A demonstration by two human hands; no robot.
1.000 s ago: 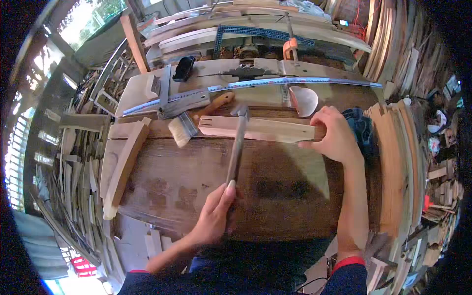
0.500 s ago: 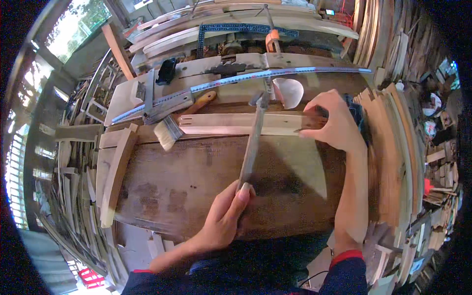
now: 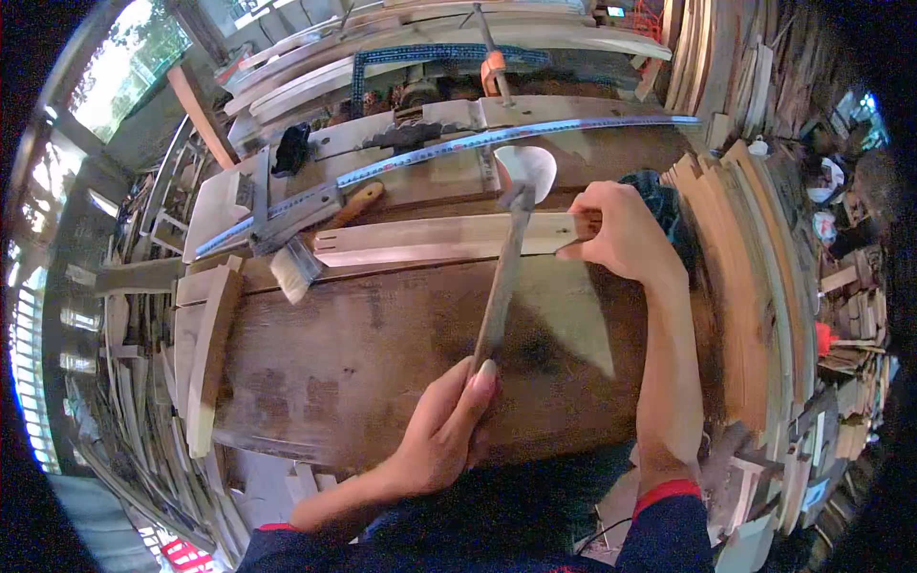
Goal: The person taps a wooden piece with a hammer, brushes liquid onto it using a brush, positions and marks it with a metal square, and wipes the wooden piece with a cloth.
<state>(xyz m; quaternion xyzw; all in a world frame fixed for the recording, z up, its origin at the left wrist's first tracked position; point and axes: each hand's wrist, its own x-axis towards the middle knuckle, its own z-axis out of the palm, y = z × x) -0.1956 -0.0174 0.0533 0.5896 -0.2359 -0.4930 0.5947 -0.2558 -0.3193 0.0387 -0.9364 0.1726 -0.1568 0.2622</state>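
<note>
My left hand (image 3: 444, 425) is closed around the lower handle of a hammer (image 3: 502, 282), whose small head points away from me above the pale wooden strip (image 3: 430, 239). Whether the head touches the strip I cannot tell. My right hand (image 3: 616, 234) grips the strip's right end, thumb on the near side and curled fingers on the far side. Next to those fingers a small dark mark shows on the wood. The strip lies across the dark wooden workbench (image 3: 382, 372), with two slots near its left end.
A brush (image 3: 296, 270) lies at the strip's left end. Behind are a long metal ruler (image 3: 430, 151), a white cup-like piece (image 3: 535, 172) and an orange clamp (image 3: 493, 69). Stacked boards (image 3: 735, 306) line the right side; an angled board (image 3: 212, 358) lies on the left.
The hammer's head has moved right along the strip, closer to my right hand. My right hand stays at the strip's end. The whole view has shifted slightly.
</note>
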